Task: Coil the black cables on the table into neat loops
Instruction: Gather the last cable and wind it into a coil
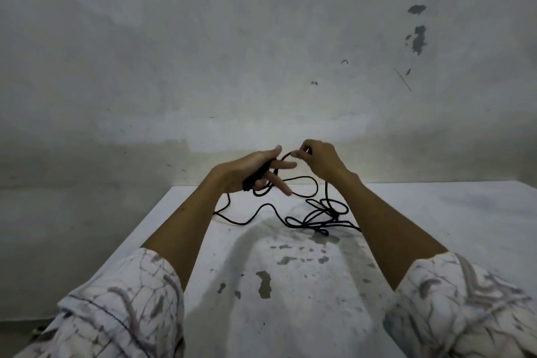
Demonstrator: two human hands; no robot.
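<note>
Above white table, left hand grips coiled black cable; right hand pinches its loop

No writing, label, brand or number can be read anywhere here. The far wall carries only stains and chipped paint. The table shows bare grey patches.

I read this as a bare utility or workshop-type room, exact kind unclear. Evidence: whitewashed wall with stains and flaked patches, white table with chipped, worn paint pushed near it.
</note>
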